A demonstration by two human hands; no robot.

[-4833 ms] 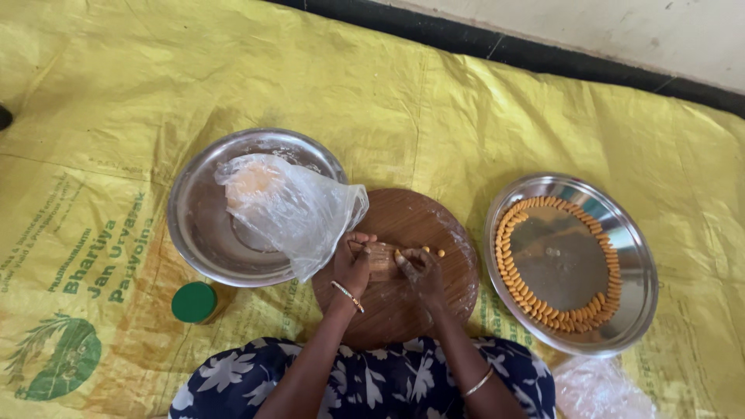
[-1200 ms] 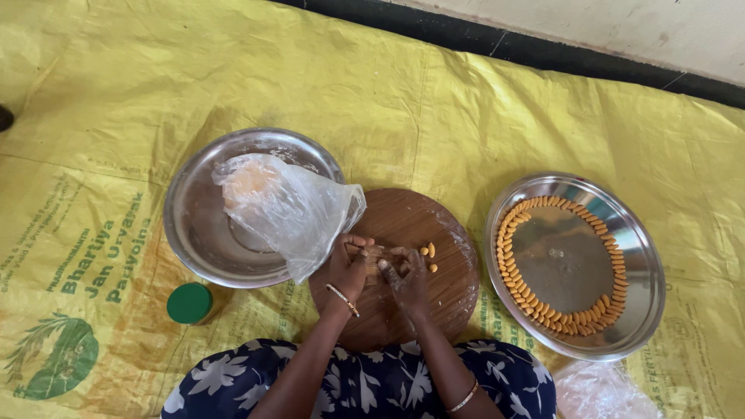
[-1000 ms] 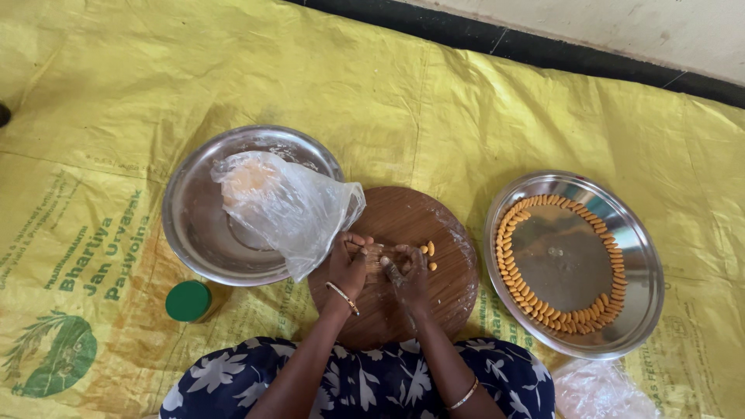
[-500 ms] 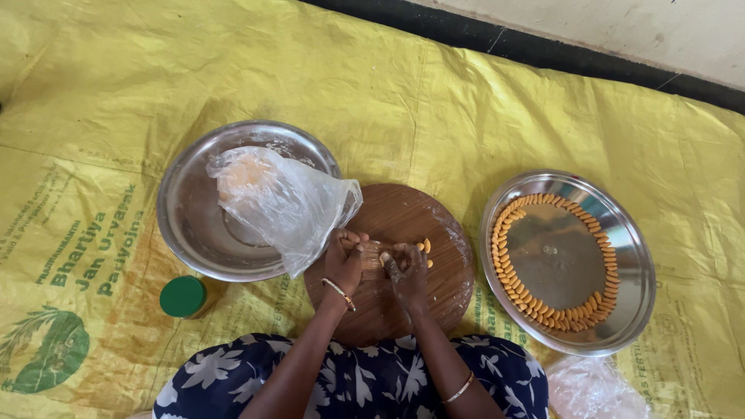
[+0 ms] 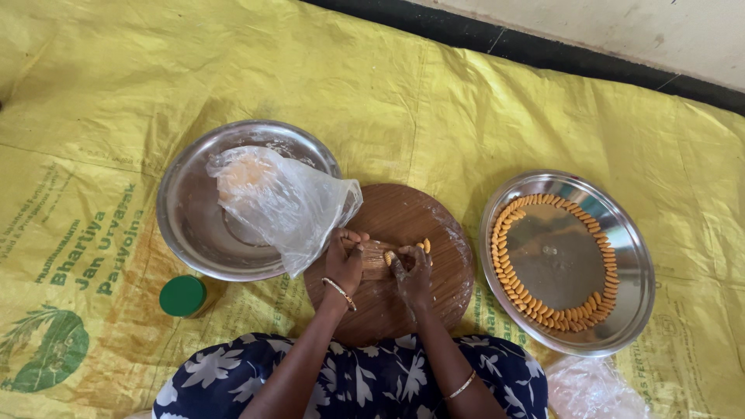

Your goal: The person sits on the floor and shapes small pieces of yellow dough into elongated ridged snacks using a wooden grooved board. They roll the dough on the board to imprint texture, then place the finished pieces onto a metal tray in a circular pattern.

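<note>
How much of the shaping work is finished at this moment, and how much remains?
Done: shaped orange pieces ring most of the right steel plate. In hand: the left hand and right hand work a small piece on the round wooden board. Left: dough in the plastic bag on the left plate.

Left of my round wooden board, a clear crumpled plastic bag lies in the steel bowl, a green-lidded jar below it, all on a yellow green-printed sack.
</note>
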